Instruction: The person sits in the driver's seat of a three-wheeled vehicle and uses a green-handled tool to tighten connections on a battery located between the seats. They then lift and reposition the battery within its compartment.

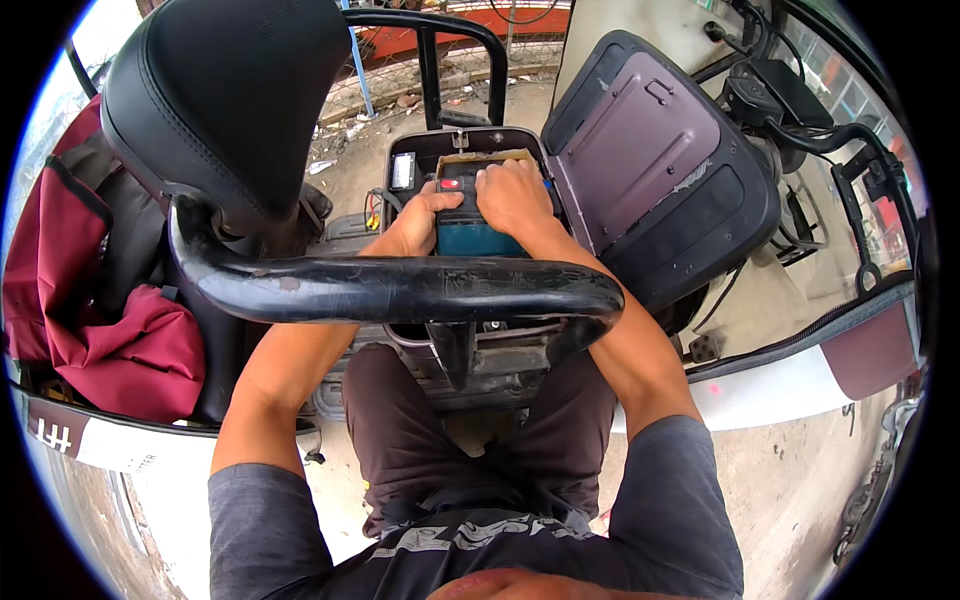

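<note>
A black-and-teal battery [482,238] sits inside the open dark storage box [400,148], between cardboard-coloured edging at its far side. My left hand [420,218] is closed on the battery's left side, its thumb lying across the top beside a small red part [452,185]. On the right, my right hand [515,195] curls its fingers over the battery's top; what its fingertips press on is partly hidden. Both forearms reach under a thick black bar [400,288], which hides part of the box's near side.
The hinged lid [665,165] leans open to the right. A black padded seat [230,110] rises at the left, near dark-red fabric [130,345]. Loose wires [375,210] show left of the box. Handlebars [820,130] stand at the far right, and a black rail [430,20] behind the box.
</note>
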The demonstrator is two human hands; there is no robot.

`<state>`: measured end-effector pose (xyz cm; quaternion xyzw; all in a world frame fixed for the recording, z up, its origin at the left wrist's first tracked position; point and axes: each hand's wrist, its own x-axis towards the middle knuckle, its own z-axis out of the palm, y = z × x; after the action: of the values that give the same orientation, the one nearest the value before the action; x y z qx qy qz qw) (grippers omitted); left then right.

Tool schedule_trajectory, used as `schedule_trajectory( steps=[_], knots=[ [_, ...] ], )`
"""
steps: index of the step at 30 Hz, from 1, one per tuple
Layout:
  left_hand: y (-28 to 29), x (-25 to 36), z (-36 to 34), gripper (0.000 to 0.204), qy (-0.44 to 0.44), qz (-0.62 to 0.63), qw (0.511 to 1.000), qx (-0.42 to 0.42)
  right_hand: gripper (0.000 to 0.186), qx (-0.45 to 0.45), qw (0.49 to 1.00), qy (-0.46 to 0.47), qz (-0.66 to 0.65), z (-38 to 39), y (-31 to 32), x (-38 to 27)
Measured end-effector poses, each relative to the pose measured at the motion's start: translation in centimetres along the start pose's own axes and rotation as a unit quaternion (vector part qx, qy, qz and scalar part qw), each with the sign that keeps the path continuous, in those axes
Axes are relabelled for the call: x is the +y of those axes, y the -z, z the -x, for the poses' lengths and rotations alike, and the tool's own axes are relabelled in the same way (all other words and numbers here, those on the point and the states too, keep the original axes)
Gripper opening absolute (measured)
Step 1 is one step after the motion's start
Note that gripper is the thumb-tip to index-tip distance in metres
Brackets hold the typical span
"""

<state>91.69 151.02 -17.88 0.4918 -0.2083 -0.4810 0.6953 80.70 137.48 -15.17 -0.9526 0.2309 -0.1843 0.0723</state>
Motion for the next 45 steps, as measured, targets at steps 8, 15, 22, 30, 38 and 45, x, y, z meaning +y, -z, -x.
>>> schedule_trajectory(
  steps=[8,15,22,30,38,45],
  knots=[
    [0.5,-1.1,-1.1,0.047,-0.051,0.0,0.999,0.01,0.046,0.031,0.999,0.026,-0.004,-0.6,-1.2,1.1],
    [2.1,-0.7,3.4,0.04,-0.32,-0.542,0.764,0.145,0.053,-0.015,0.999,0.031,0.035,-2.6,0.9,1.8],
    [5.4,-4.1,7.1,0.015,-0.388,-0.475,0.785,0.082,0.052,0.034,0.981,0.187,-0.043,-5.2,2.6,-4.3],
    [5.1,-2.2,8.1,0.019,-0.393,-0.502,0.77,0.034,0.054,-0.095,0.965,0.246,-0.02,-5.4,-4.8,-1.8],
    [7.2,-5.2,6.3,0.015,-0.322,-0.083,0.94,0.081,0.055,-0.177,0.974,0.143,0.007,-3.8,-1.4,-5.3],
    [4.2,-3.5,9.2,0.01,-0.362,-0.24,0.895,0.103,0.047,-0.128,0.976,0.174,0.017,-3.5,-3.6,-7.3]
  ],
)
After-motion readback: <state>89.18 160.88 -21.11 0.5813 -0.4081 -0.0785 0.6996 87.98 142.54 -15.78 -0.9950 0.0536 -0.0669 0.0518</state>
